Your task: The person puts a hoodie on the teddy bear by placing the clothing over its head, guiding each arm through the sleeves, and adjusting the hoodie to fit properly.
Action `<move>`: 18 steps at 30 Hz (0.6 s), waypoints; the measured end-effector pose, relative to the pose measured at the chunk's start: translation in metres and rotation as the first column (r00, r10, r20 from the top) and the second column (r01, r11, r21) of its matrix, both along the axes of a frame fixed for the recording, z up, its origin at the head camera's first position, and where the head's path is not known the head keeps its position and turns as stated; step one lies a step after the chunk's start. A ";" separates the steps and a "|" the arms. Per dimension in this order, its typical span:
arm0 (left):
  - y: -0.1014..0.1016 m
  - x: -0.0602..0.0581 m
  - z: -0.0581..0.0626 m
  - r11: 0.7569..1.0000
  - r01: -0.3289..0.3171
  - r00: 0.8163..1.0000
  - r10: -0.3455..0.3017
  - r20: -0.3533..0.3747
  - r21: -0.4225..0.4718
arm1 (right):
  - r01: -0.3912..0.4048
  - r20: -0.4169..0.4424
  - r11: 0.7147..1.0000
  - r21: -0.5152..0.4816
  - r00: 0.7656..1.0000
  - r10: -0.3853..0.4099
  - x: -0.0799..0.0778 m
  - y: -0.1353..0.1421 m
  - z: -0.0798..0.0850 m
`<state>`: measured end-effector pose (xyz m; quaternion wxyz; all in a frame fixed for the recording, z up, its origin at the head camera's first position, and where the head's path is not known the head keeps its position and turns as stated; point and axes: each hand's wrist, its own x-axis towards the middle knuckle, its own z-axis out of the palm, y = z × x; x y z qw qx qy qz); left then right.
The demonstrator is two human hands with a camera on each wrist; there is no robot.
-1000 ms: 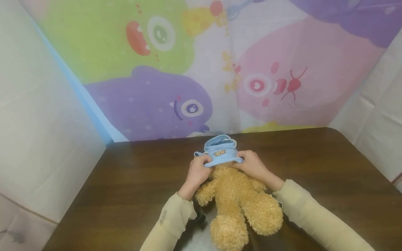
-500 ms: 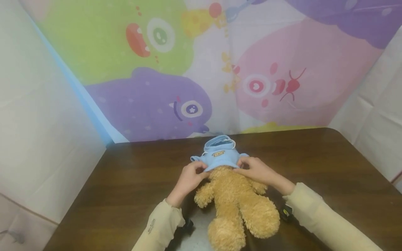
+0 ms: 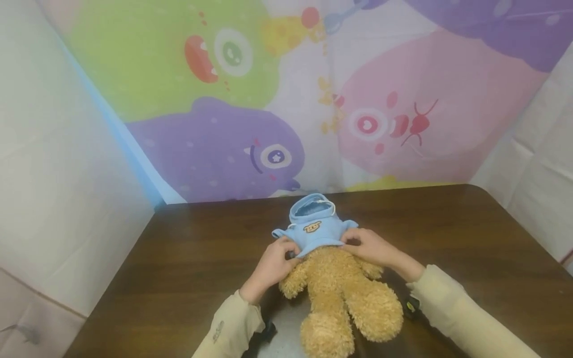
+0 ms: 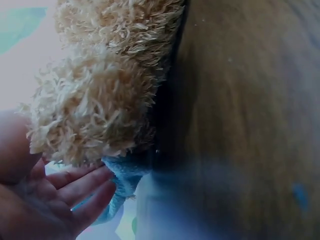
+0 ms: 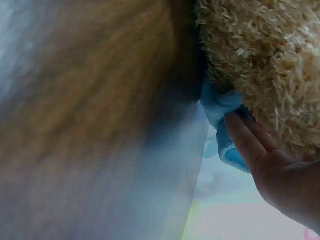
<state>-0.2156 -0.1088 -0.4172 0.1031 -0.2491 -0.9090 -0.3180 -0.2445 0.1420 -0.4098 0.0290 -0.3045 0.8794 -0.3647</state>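
A curly golden-brown teddy bear (image 3: 328,278) lies on its back on the table, feet toward me. A small light-blue sweatshirt (image 3: 320,232) with a bear-face patch and a white cord covers its head and lies over its upper chest. At the left end of the hem, my left hand (image 3: 274,263) pinches the cloth between thumb and fingers. My right hand (image 3: 375,247) pinches the opposite end. In the left wrist view, blue cloth (image 4: 124,182) shows beyond the fingertips below the fur. The right wrist view has my fingers (image 5: 242,137) against the blue cloth. The bear's head is hidden.
The dark wooden table (image 3: 192,278) has a cartoon-printed backdrop (image 3: 210,144) along its far edge. White panels (image 3: 80,164) stand at both sides. Dark wrist-camera parts show below both cuffs, near the bear's legs.
The sweatshirt's hem has come down toward me over the bear's neck and upper chest, both hands moving with it. Its sleeves have spread out and the patch lies flatter.
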 end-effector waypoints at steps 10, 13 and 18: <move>0.005 -0.004 -0.009 0.999 0.052 0.998 -0.052 0.048 0.003 | 0.009 -0.001 0.999 -0.043 1.000 -0.009 -0.004 0.006 -0.003; 0.007 -0.005 -0.017 0.987 -0.041 0.993 0.022 0.118 0.158 | 0.079 0.021 0.994 -0.073 0.997 -0.078 0.000 0.002 -0.007; 0.015 -0.002 -0.023 0.888 -0.298 0.930 0.187 0.315 0.352 | 0.190 0.127 0.964 -0.187 0.978 -0.168 0.013 -0.011 -0.006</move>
